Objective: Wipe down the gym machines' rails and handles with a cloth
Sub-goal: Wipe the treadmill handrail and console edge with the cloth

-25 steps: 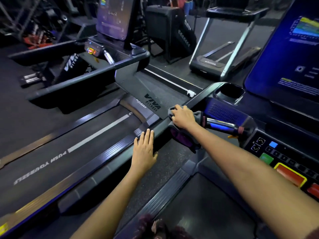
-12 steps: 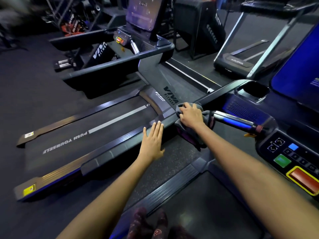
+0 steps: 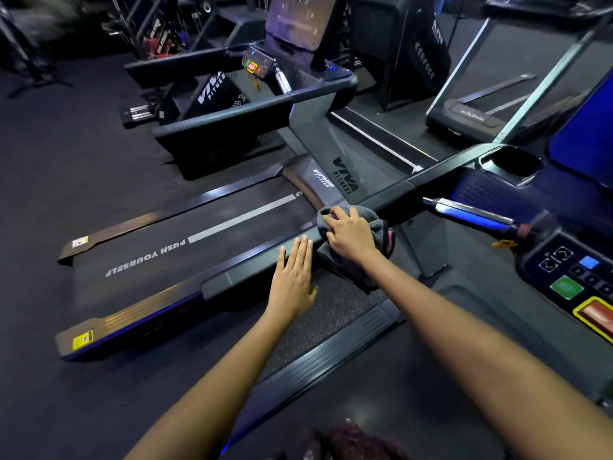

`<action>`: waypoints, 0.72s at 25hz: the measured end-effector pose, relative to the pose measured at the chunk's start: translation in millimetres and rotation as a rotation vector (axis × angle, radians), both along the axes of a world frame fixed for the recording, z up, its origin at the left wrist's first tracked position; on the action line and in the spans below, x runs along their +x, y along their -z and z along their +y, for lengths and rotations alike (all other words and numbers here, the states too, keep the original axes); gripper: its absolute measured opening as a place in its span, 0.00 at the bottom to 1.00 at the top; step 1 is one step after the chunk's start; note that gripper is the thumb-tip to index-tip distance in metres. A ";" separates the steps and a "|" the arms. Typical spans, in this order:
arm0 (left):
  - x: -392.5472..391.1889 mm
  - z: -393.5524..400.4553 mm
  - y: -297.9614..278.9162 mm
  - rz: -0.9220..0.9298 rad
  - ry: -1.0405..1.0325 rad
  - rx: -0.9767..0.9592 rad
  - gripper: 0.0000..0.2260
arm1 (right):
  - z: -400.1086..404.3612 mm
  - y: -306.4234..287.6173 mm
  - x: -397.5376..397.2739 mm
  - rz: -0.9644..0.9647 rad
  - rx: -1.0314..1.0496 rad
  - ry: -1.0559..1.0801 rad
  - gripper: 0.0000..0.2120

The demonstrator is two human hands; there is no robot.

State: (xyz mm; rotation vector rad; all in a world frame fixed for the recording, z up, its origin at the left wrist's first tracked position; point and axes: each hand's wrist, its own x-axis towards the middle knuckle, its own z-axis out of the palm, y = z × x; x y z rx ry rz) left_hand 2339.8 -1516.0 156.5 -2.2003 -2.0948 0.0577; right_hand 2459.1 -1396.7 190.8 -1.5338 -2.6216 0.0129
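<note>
Fingers of the left hand (image 3: 293, 280) lie straight and together, palm down, flat on the rail (image 3: 252, 263), holding nothing. That rail is the landmark: a dark bar whose long axis runs from its free end at lower left, up and to the right, toward the console (image 3: 570, 277).

Just up-rail from the left fingertips, nearly touching them, sits the cloth (image 3: 374, 234), a grey bundle draped over the rail with one fold hanging off its near side. The right hand (image 3: 351, 235) rests on top of it, fingers curled and pressing the cloth against the rail, so this hand is the one placed to wipe. My judgement is that the next stroke has to follow the rail's axis; down-rail, the left hand lies right in the path, while up-rail the bar is bare up to the console.

Right of the cloth, a chrome handle (image 3: 471, 212) juts off the console toward it, close by but apart.

How far the cloth wraps under the rail is hidden, as is the right thumb. The console is cut off at the right edge, and the far top left is blurred.
</note>
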 end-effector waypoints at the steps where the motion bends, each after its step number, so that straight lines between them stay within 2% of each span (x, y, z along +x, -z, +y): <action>1: -5.3 -7.3 0.1 0.001 -0.018 0.009 0.39 | -8.4 0.6 -7.6 -0.006 -0.003 -0.013 0.18; 11: -59.2 -68.7 2.0 -0.047 -0.196 0.049 0.38 | -65.7 1.3 -59.3 0.012 0.028 -0.085 0.17; 18: -81.7 -102.1 8.0 -0.168 -0.278 0.121 0.37 | -97.4 6.8 -90.5 0.004 0.058 -0.125 0.19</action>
